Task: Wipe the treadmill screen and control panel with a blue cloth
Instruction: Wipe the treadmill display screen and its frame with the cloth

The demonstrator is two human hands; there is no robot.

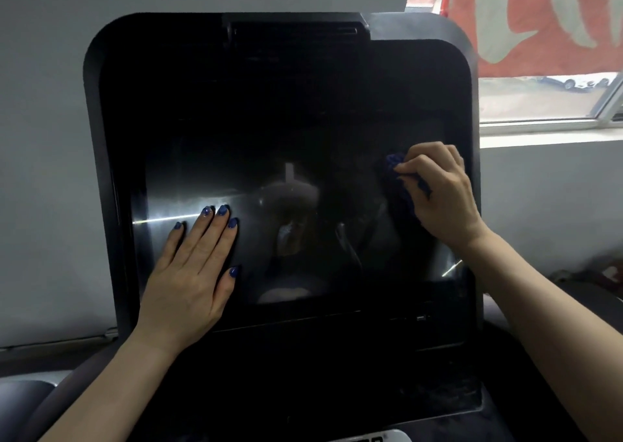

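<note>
The dark glossy treadmill screen (pixel 286 158) fills the middle of the view inside its black console housing (pixel 101 111). My left hand (pixel 192 273) lies flat on the lower left of the screen, fingers straight and together. My right hand (pixel 441 192) grips a bunched blue cloth (pixel 401 185) and holds it against the right side of the screen. Most of the cloth is hidden under the fingers. The control panel (pixel 337 391) below the screen is dark, with a light strip at the bottom edge.
A grey wall (pixel 40 172) stands behind the console on the left. At the upper right is a window (pixel 539 104) with a red and white banner (pixel 539 20) over it. A grey handrail (pixel 23 398) shows at the lower left.
</note>
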